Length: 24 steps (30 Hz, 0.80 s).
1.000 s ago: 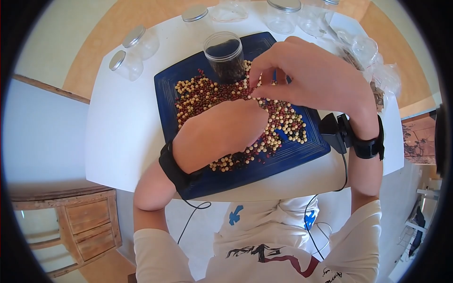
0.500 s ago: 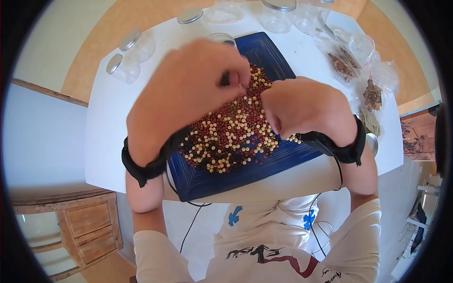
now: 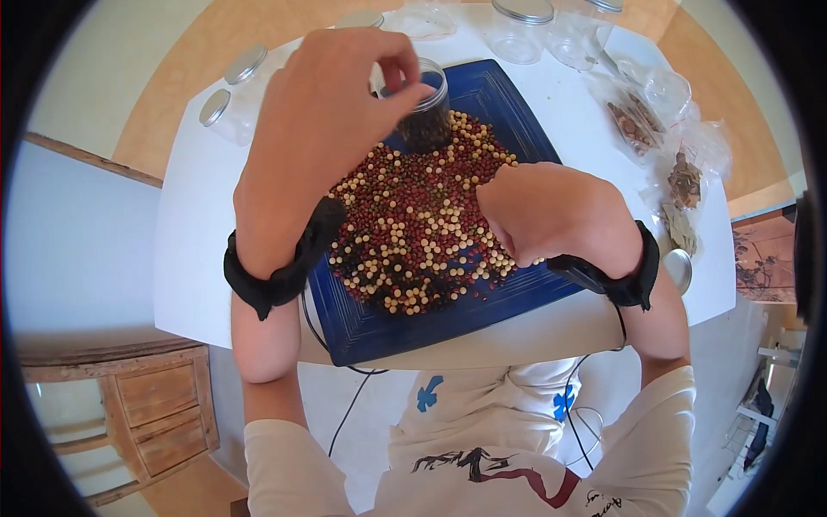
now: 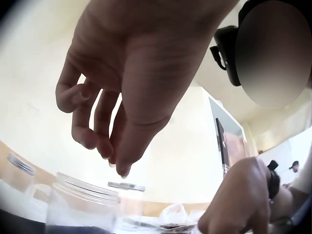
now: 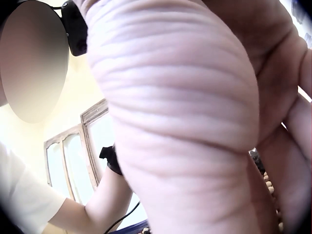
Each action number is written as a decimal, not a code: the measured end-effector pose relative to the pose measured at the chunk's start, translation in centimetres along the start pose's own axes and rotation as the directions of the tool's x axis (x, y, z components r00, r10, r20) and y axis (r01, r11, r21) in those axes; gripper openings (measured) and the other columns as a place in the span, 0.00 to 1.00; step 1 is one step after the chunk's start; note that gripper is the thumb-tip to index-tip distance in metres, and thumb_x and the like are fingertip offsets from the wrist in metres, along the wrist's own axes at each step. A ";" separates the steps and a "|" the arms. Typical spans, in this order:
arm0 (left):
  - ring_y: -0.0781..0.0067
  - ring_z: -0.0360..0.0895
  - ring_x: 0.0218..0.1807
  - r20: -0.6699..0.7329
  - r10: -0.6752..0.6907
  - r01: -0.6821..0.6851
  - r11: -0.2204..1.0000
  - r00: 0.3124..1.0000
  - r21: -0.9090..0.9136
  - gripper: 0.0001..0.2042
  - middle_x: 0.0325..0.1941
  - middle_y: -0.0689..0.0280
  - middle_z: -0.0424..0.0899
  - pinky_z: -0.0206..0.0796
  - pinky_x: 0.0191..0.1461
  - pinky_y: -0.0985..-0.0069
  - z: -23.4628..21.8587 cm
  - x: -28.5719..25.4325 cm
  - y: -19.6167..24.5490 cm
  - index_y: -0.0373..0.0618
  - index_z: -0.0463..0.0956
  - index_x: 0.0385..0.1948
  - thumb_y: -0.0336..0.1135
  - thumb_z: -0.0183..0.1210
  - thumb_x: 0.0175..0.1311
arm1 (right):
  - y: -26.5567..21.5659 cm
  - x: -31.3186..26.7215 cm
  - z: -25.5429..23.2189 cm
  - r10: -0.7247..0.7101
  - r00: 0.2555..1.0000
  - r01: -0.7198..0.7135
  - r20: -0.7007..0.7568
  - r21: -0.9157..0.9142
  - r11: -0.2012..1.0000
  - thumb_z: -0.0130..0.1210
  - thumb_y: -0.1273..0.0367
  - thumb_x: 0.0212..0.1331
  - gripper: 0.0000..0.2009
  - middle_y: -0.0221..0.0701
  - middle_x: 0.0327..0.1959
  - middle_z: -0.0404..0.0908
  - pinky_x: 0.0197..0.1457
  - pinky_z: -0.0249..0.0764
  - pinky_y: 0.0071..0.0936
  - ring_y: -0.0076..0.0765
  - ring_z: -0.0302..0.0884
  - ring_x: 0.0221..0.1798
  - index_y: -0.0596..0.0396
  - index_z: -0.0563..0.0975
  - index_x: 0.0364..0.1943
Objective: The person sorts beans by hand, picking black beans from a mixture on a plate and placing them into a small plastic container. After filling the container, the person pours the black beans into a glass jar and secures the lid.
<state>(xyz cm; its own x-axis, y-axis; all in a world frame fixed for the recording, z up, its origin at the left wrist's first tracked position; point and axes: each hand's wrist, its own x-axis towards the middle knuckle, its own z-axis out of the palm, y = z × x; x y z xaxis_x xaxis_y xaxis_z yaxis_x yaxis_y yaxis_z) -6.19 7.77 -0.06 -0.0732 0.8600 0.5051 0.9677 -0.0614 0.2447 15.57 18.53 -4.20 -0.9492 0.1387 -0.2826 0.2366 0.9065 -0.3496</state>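
Over the mouth of a clear jar (image 3: 427,127) that holds dark beans, my left hand (image 3: 323,129) hangs with its fingers bent downward. In the left wrist view, the left thumb and fingertips come close together above the jar's rim (image 4: 87,187), and nothing shows between them. A blue square tray (image 3: 370,339) carries a spread of mixed beans (image 3: 413,215), dark red, cream, green and black. My right hand (image 3: 564,211) is low over the right side of the beans, fingers pointing down; its fingertips are hidden, so I cannot tell whether it holds any.
Lidded clear jars stand along the far edge, among them one jar (image 3: 521,33), with more at the far left. Plastic bags (image 3: 685,177) of dried brown pieces lie right of the tray, near a round metal lid (image 3: 678,271). Cables hang at the table's front edge.
My left hand has gone from low over the beans up to the jar's mouth. My right hand has moved from beside the jar down to the right side of the beans.
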 end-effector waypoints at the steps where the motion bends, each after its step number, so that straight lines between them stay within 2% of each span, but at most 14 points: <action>1: 0.73 0.76 0.29 0.085 0.003 0.009 0.990 0.996 -0.138 0.09 0.29 0.66 0.86 0.71 0.36 0.73 -0.2 -0.1 0.5 0.43 0.86 0.33 0.36 0.75 0.60 | -0.1 0.1 -0.1 0.036 0.997 -0.034 0.066 -0.029 0.999 0.64 0.71 0.44 0.12 0.41 0.34 0.84 0.40 0.79 0.47 0.59 0.84 0.43 0.55 0.80 0.35; 2: 0.73 0.76 0.29 0.084 0.000 0.012 0.991 0.996 -0.137 0.09 0.29 0.66 0.86 0.71 0.36 0.73 -0.2 -0.2 0.9 0.43 0.86 0.33 0.36 0.75 0.60 | 0.0 0.0 0.1 0.033 0.997 -0.031 0.067 -0.030 0.999 0.64 0.71 0.44 0.12 0.41 0.34 0.84 0.40 0.79 0.47 0.59 0.84 0.43 0.55 0.80 0.35; 4: 0.69 0.79 0.29 0.452 0.085 0.037 0.966 0.888 -0.254 0.07 0.28 0.64 0.86 0.72 0.36 0.72 -0.1 -0.6 1.6 0.42 0.86 0.33 0.34 0.73 0.60 | 0.4 -0.3 0.4 -0.047 0.996 0.049 -0.079 0.020 0.999 0.64 0.72 0.43 0.11 0.42 0.35 0.84 0.40 0.79 0.47 0.60 0.84 0.43 0.56 0.80 0.35; 5: 0.69 0.79 0.29 0.451 0.083 0.039 0.966 0.889 -0.254 0.07 0.28 0.64 0.86 0.72 0.36 0.72 0.1 -1.0 1.9 0.42 0.86 0.33 0.34 0.73 0.60 | 0.3 -0.2 0.2 -0.048 0.996 0.050 -0.077 0.018 0.999 0.64 0.72 0.43 0.11 0.42 0.35 0.84 0.40 0.79 0.47 0.60 0.84 0.43 0.56 0.80 0.35; 8: 0.61 0.86 0.33 0.682 0.220 0.028 0.943 0.697 -0.332 0.05 0.28 0.61 0.88 0.76 0.39 0.69 1.9 -2.4 2.5 0.42 0.88 0.33 0.30 0.71 0.59 | 0.7 -0.1 0.4 0.013 0.997 -0.011 0.079 -0.028 1.000 0.65 0.71 0.43 0.14 0.42 0.35 0.84 0.41 0.79 0.46 0.59 0.84 0.43 0.55 0.82 0.39; 9: 0.61 0.86 0.33 0.681 0.218 0.030 0.943 0.699 -0.332 0.05 0.28 0.61 0.88 0.76 0.39 0.69 2.3 -2.5 2.7 0.42 0.88 0.33 0.30 0.71 0.59 | 2.2 -0.5 2.1 -0.098 0.981 0.110 -0.165 0.062 0.992 0.66 0.72 0.42 0.15 0.43 0.33 0.84 0.40 0.80 0.44 0.59 0.84 0.41 0.55 0.84 0.38; 11: 0.62 0.86 0.36 0.840 0.270 0.132 0.920 0.470 -0.369 0.05 0.29 0.62 0.87 0.76 0.42 0.69 2.6 -2.4 3.3 0.43 0.88 0.34 0.30 0.72 0.58 | 1.7 -0.3 0.9 -0.182 0.897 0.248 -0.403 0.118 0.962 0.67 0.72 0.41 0.15 0.44 0.32 0.84 0.40 0.80 0.43 0.59 0.84 0.38 0.55 0.85 0.38; 13: 0.57 0.86 0.43 0.811 0.298 0.102 0.912 0.504 -0.398 0.05 0.37 0.62 0.86 0.76 0.46 0.64 2.9 -3.2 3.3 0.47 0.86 0.34 0.30 0.69 0.56 | 1.1 0.7 -3.1 -0.122 0.987 0.111 0.102 0.112 0.988 0.69 0.71 0.41 0.12 0.44 0.29 0.86 0.37 0.80 0.40 0.56 0.85 0.34 0.56 0.88 0.35; 15: 0.57 0.85 0.42 0.824 0.295 0.123 0.909 0.483 -0.397 0.04 0.37 0.63 0.86 0.76 0.45 0.64 3.7 -3.4 3.8 0.46 0.83 0.30 0.27 0.68 0.55 | 1.6 0.9 -3.5 -0.148 0.989 0.144 0.013 0.164 0.976 0.69 0.72 0.44 0.07 0.44 0.28 0.87 0.34 0.80 0.38 0.50 0.87 0.32 0.60 0.87 0.29; 18: 0.64 0.84 0.43 0.831 0.224 0.134 0.933 0.508 -0.333 0.07 0.32 0.66 0.87 0.75 0.47 0.67 4.5 -3.9 4.1 0.46 0.88 0.36 0.31 0.73 0.55 | 1.6 1.2 -4.8 -0.210 0.934 0.270 -0.289 0.184 0.945 0.70 0.75 0.53 0.05 0.32 0.28 0.89 0.34 0.79 0.27 0.29 0.85 0.31 0.60 0.88 0.34; 19: 0.64 0.84 0.43 0.831 0.223 0.134 0.934 0.510 -0.332 0.07 0.32 0.66 0.87 0.75 0.47 0.67 4.7 -4.0 4.3 0.46 0.88 0.36 0.31 0.73 0.55 | 1.5 1.4 -4.9 -0.212 0.934 0.271 -0.290 0.183 0.945 0.70 0.75 0.53 0.05 0.32 0.28 0.89 0.34 0.79 0.27 0.29 0.85 0.31 0.60 0.88 0.34; 21: 0.63 0.85 0.40 0.799 0.215 0.115 0.936 0.561 -0.333 0.06 0.31 0.66 0.87 0.75 0.45 0.66 5.0 -4.5 4.4 0.45 0.87 0.34 0.30 0.73 0.55 | 1.2 2.1 -4.8 -0.205 0.778 0.344 -0.594 0.131 0.930 0.70 0.74 0.56 0.05 0.28 0.27 0.87 0.33 0.76 0.24 0.23 0.82 0.30 0.58 0.88 0.35; 23: 0.62 0.85 0.38 0.763 0.223 0.109 0.927 0.606 -0.358 0.06 0.30 0.66 0.87 0.75 0.43 0.65 5.5 -5.3 4.2 0.45 0.87 0.33 0.29 0.72 0.54 | 1.3 3.0 -4.5 -0.193 0.725 0.327 -0.661 0.083 0.941 0.70 0.73 0.59 0.04 0.26 0.28 0.87 0.33 0.74 0.23 0.21 0.80 0.29 0.56 0.89 0.37; 24: 0.61 0.85 0.37 0.725 0.229 0.103 0.918 0.650 -0.382 0.05 0.30 0.66 0.87 0.76 0.42 0.64 5.6 -5.6 4.2 0.45 0.87 0.32 0.29 0.72 0.54 | 1.2 3.4 -4.4 -0.135 0.688 0.289 -0.713 0.098 0.952 0.71 0.71 0.58 0.06 0.31 0.27 0.87 0.35 0.77 0.27 0.29 0.82 0.28 0.56 0.89 0.38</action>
<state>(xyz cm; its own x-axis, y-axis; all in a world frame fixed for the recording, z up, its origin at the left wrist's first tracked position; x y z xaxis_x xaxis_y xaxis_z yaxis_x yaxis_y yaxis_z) -0.37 5.58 -6.51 0.3489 0.9120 -0.2158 0.7887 -0.1613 0.5933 11.73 21.84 -1.64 -0.8330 0.2570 0.4900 -0.0287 0.8643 -0.5022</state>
